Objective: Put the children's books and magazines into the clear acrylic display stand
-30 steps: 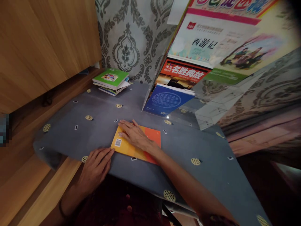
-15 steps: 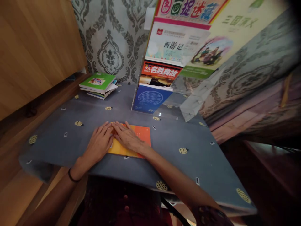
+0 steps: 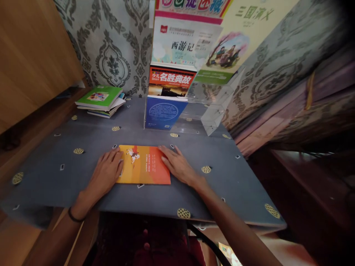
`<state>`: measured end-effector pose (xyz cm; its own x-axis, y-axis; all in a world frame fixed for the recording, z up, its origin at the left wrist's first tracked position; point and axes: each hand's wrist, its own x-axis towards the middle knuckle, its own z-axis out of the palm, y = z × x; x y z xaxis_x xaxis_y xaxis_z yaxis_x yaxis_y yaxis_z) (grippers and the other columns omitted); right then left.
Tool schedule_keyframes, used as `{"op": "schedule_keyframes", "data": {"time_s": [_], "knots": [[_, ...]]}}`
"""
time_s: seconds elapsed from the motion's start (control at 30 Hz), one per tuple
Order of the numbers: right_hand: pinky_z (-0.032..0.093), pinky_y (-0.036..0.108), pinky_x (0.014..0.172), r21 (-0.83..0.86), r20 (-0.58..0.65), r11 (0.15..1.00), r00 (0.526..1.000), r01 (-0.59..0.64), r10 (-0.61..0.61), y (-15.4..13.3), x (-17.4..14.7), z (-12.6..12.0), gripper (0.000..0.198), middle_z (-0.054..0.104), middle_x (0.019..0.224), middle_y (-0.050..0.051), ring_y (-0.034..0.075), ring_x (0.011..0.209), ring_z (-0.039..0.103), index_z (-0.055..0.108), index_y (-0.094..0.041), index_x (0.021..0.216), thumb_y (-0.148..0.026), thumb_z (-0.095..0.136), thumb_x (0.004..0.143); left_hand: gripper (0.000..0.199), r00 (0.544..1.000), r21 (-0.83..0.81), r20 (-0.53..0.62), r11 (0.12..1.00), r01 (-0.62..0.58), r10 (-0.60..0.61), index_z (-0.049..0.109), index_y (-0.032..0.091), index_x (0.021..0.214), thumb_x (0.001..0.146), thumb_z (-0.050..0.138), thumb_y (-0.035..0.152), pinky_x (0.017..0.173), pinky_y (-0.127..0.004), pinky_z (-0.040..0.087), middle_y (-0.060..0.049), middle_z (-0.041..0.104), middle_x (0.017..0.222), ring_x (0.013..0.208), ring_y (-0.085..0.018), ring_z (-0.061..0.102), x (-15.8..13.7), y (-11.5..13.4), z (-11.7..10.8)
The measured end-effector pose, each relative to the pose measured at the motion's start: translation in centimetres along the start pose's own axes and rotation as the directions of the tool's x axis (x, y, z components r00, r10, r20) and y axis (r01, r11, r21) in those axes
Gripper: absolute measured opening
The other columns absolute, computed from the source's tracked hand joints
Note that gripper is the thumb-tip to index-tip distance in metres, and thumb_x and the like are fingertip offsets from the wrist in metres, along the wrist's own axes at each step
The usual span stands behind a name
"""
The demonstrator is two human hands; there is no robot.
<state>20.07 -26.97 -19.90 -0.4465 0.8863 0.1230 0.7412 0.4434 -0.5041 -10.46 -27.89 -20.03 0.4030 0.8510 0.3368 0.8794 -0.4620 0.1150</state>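
Observation:
An orange and yellow book lies closed and flat on the cloth-covered table, with a small white horse figure and rows of print on its cover. My left hand rests at the book's left edge, palm down, its fingers stretched forward. At the opposite edge, my right hand lies palm down, fingers apart, with the fingertips touching the upper right corner of the book. Neither hand grips it. A dark band circles my left wrist.
Beyond the book stands a clear acrylic rack holding several books, among them a blue one at the bottom. A small stack of books topped by a green one sits at the back left. The table's cloth is grey-blue with pineapple prints.
My right hand has slid from the left part of the book across to its right edge, uncovering the cover. My left hand stays at the left edge. The camera view has shifted slightly.

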Motion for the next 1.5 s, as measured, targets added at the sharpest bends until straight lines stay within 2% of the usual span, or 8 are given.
{"op": "schedule_keyframes", "data": {"time_s": [0.2, 0.3, 0.47, 0.6, 0.9, 1.2, 1.33, 1.5], "knots": [[0.033, 0.056, 0.122, 0.332, -0.152, 0.943, 0.987, -0.006, 0.060, 2.7, -0.4, 0.4, 0.051, 0.062, 0.146, 0.006, 0.025, 0.141, 0.052, 0.049, -0.029, 0.149, -0.050, 0.030, 0.106, 0.037, 0.998, 0.049, 0.004, 0.997, -0.059, 0.059, 0.064, 0.013, 0.119, 0.103, 0.033, 0.027, 0.104, -0.058, 0.046, -0.020, 0.065, 0.130, 0.131, -0.038, 0.053, 1.4, 0.8, -0.2], [0.036, 0.055, 0.120, 0.460, -0.188, 0.888, 0.976, -0.010, 0.108, 2.8, -0.2, 0.3, 0.054, 0.068, 0.137, 0.007, 0.026, 0.136, 0.056, 0.052, -0.028, 0.146, -0.057, 0.033, 0.105, 0.037, 0.984, -0.042, 0.035, 0.984, -0.175, 0.177, 0.063, 0.014, 0.125, 0.104, 0.036, 0.028, 0.108, -0.056, 0.044, -0.017, 0.064, 0.133, 0.133, -0.035, 0.052, 2.7, 2.7, -0.4], [0.036, 0.052, 0.120, 0.533, -0.195, 0.846, 0.973, 0.001, 0.122, 2.5, -0.2, 0.0, 0.055, 0.068, 0.137, 0.006, 0.025, 0.133, 0.058, 0.054, -0.028, 0.143, -0.061, 0.035, 0.103, 0.037, 0.830, -0.267, 0.176, 0.838, -0.476, 0.529, 0.060, 0.031, 0.137, 0.107, 0.040, 0.036, 0.118, -0.059, 0.034, -0.007, 0.054, 0.149, 0.146, -0.031, 0.039, 3.0, 6.8, -0.9], [0.037, 0.052, 0.119, 0.536, -0.205, 0.844, 0.974, 0.025, 0.101, 2.5, -0.2, 0.0, 0.055, 0.069, 0.136, 0.006, 0.024, 0.132, 0.059, 0.054, -0.027, 0.143, -0.060, 0.035, 0.103, 0.040, 0.759, -0.321, 0.245, 0.789, -0.523, 0.603, 0.054, 0.037, 0.144, 0.106, 0.043, 0.043, 0.122, -0.064, 0.024, -0.005, 0.050, 0.155, 0.152, -0.030, 0.031, 2.5, 8.3, -0.5], [0.038, 0.053, 0.119, 0.558, -0.209, 0.829, 0.971, 0.024, 0.113, 2.3, -0.3, -0.2, 0.057, 0.068, 0.137, 0.007, 0.025, 0.132, 0.059, 0.054, -0.028, 0.143, -0.063, 0.034, 0.103, 0.045, 0.777, -0.235, 0.299, 0.832, -0.503, 0.554, 0.058, 0.034, 0.142, 0.107, 0.034, 0.049, 0.120, -0.065, 0.026, -0.011, 0.045, 0.159, 0.155, -0.034, 0.025, 6.2, 8.1, 0.6], [0.038, 0.054, 0.119, 0.642, -0.214, 0.767, 0.964, 0.016, 0.159, 2.5, -0.1, 0.0, 0.062, 0.061, 0.146, 0.009, 0.027, 0.135, 0.056, 0.055, -0.028, 0.143, -0.068, 0.037, 0.100, 0.052, 0.818, -0.176, 0.379, 0.901, -0.396, 0.434, 0.043, 0.026, 0.153, 0.108, 0.031, 0.048, 0.120, -0.065, 0.027, -0.011, 0.042, 0.161, 0.155, -0.031, 0.024, 10.1, 7.2, 2.1], [0.039, 0.051, 0.120, 0.651, -0.209, 0.759, 0.962, 0.001, 0.179, 2.6, -0.1, 0.0, 0.063, 0.060, 0.147, 0.008, 0.026, 0.136, 0.056, 0.057, -0.028, 0.141, -0.071, 0.038, 0.099, 0.056, 0.847, -0.141, 0.330, 0.909, -0.393, 0.417, 0.043, 0.020, 0.153, 0.107, 0.032, 0.050, 0.119, -0.066, 0.028, -0.015, 0.043, 0.160, 0.154, -0.033, 0.027, 9.7, 7.0, 2.3], [0.039, 0.051, 0.119, 0.594, -0.203, 0.804, 0.963, -0.021, 0.175, 2.4, -0.3, -0.3, 0.060, 0.061, 0.145, 0.007, 0.026, 0.136, 0.056, 0.057, -0.028, 0.141, -0.067, 0.035, 0.101, 0.070, 0.858, -0.099, 0.231, 0.888, -0.449, 0.460, 0.043, 0.018, 0.152, 0.100, 0.039, 0.064, 0.119, -0.067, 0.027, -0.019, 0.044, 0.158, 0.150, -0.037, 0.033, 5.6, 6.1, 0.9]]}}
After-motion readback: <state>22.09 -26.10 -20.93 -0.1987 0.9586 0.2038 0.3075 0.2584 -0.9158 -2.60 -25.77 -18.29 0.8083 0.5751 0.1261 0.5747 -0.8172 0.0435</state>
